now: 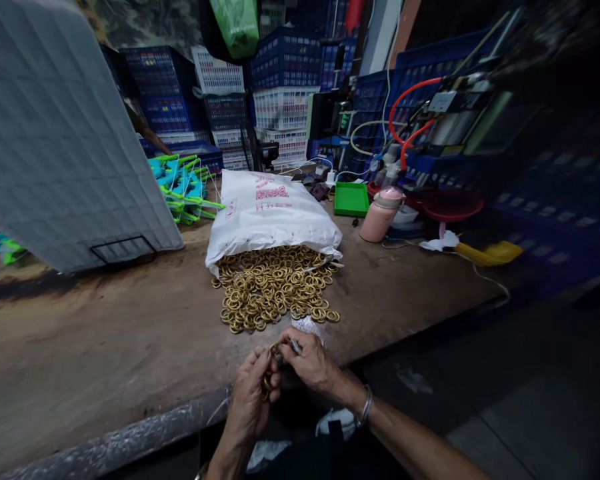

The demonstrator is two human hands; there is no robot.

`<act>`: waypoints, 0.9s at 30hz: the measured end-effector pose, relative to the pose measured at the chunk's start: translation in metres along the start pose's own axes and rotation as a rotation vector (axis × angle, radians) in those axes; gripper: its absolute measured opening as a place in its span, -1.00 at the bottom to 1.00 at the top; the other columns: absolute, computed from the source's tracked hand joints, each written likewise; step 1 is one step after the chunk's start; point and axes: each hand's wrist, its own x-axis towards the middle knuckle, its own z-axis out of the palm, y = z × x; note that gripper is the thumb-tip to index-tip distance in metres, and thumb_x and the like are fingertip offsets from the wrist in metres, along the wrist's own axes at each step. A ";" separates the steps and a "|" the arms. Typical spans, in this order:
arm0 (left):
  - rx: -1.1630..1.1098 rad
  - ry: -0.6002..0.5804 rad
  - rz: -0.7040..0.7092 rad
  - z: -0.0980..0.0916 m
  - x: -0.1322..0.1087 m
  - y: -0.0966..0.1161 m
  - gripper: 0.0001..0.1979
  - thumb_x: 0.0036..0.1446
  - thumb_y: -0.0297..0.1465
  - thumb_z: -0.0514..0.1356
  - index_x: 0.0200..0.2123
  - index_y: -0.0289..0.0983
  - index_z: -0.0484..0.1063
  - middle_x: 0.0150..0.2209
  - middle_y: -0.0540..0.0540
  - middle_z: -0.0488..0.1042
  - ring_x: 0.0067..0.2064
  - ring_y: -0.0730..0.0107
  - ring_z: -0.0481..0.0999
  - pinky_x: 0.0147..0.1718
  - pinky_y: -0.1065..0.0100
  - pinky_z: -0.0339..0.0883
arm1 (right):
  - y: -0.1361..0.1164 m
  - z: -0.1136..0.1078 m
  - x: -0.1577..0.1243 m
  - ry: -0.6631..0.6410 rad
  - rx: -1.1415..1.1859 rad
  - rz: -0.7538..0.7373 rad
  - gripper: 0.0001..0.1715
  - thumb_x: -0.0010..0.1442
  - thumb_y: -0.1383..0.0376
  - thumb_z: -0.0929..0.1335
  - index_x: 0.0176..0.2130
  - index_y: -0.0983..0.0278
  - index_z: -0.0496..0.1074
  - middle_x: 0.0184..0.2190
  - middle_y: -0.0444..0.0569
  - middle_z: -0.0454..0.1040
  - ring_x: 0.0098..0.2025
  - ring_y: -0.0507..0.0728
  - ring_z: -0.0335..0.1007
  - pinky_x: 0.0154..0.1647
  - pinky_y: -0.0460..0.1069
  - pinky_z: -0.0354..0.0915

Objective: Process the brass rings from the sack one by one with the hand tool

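Just off the table's front edge, my left hand (254,387) is closed around a few brass-coloured rings (267,385). My right hand (307,360) pinches close against it, with a small grey metal tool (295,346) showing between its fingers. Where the fingertips of both hands meet, part of a ring can be seen. The tool's kind is hidden by the fingers. Beyond the hands lies a loose pile of brass-coloured rings (275,287), spilling from the open mouth of a white sack (275,210) with red print.
A grey padded panel (75,147) stands at left, beside green and blue plastic pieces (187,187). Behind the sack are a green tray (351,199), a pink bottle (381,215) and a machine with red hoses (445,113). Stacked crates (287,60) fill the back.
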 end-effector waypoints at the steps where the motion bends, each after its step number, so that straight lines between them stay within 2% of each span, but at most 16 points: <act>1: 0.020 0.007 0.003 -0.001 0.000 -0.001 -0.72 -0.11 -0.24 0.25 -0.51 -0.30 0.26 -0.62 0.12 0.26 -0.69 0.70 0.16 -0.76 0.62 -0.07 | -0.002 0.000 0.000 -0.013 0.014 0.017 -0.86 0.07 0.33 0.21 -0.43 0.31 0.32 -0.55 -0.18 0.28 -0.48 -0.04 0.16 -0.47 -0.15 0.07; 6: 0.228 0.078 0.024 -0.007 0.005 -0.009 -0.68 -0.14 -0.15 0.23 -0.50 -0.27 0.25 -0.71 0.16 0.24 -0.74 0.70 0.11 -0.78 0.60 -0.09 | -0.008 -0.001 0.001 -0.053 0.071 0.081 -0.80 0.08 0.23 0.23 -0.44 0.31 0.31 -0.56 -0.20 0.26 -0.49 -0.04 0.15 -0.48 -0.16 0.08; 9: 0.316 0.071 0.030 -0.008 0.005 -0.011 -0.68 -0.13 -0.13 0.21 -0.50 -0.26 0.26 -0.73 0.16 0.22 -0.76 0.68 0.09 -0.79 0.59 -0.11 | -0.008 0.001 0.002 -0.058 0.067 0.106 -0.76 0.08 0.20 0.23 -0.48 0.31 0.28 -0.60 -0.22 0.20 -0.52 -0.06 0.09 -0.52 -0.17 0.04; 13: 0.278 0.022 -0.020 -0.005 0.001 -0.007 -0.69 -0.11 -0.14 0.19 -0.49 -0.26 0.24 -0.72 0.16 0.21 -0.75 0.69 0.07 -0.79 0.61 -0.12 | -0.009 0.003 0.003 -0.066 0.076 0.126 -0.80 0.08 0.23 0.23 -0.48 0.31 0.28 -0.60 -0.22 0.21 -0.52 -0.05 0.10 -0.53 -0.17 0.02; 18: 0.216 -0.006 -0.015 -0.004 -0.003 -0.004 -0.73 -0.06 -0.18 0.18 -0.46 -0.26 0.23 -0.65 0.15 0.23 -0.72 0.69 0.10 -0.78 0.62 -0.12 | -0.011 0.004 0.005 -0.051 0.091 0.148 -0.79 0.09 0.26 0.20 -0.50 0.32 0.28 -0.60 -0.19 0.25 -0.52 -0.04 0.13 -0.52 -0.15 0.04; 27: 0.142 -0.059 -0.037 -0.004 -0.005 -0.003 -0.76 -0.06 -0.22 0.20 -0.43 -0.27 0.27 -0.62 0.14 0.23 -0.70 0.71 0.12 -0.76 0.61 -0.15 | 0.001 0.007 0.005 -0.074 0.197 0.147 -0.78 0.11 0.24 0.19 -0.48 0.31 0.28 -0.61 -0.19 0.29 -0.54 -0.05 0.16 -0.51 -0.16 0.07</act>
